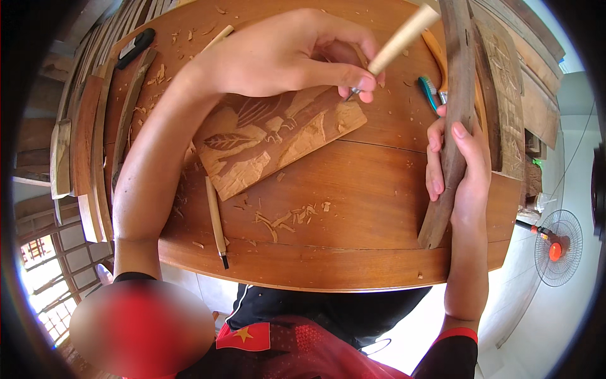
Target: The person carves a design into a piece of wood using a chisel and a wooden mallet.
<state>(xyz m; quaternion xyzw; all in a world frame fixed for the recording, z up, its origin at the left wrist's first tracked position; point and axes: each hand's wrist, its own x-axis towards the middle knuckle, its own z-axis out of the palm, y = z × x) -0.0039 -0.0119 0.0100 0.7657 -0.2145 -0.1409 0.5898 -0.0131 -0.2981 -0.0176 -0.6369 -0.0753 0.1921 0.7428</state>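
My left hand (287, 54) grips a chisel with a pale wooden handle (404, 35); its metal tip meets the upper right corner of a carved wooden relief panel (271, 142) with a leaf and bird pattern, lying on the round wooden table (353, 208). My right hand (457, 161) holds a long dark wooden stick (454, 95) upright over the table's right side, like a mallet. A second chisel (216, 221) with a wooden handle lies on the table left of centre, its tip toward the near edge.
Wood chips (290, 218) are scattered on the table. A teal-handled brush (429, 91) lies near the right. Carved boards (505, 88) lean at the right, wooden planks (88, 145) stack at the left. A black tool (136, 47) lies far left. A floor fan (557, 247) stands at the right.
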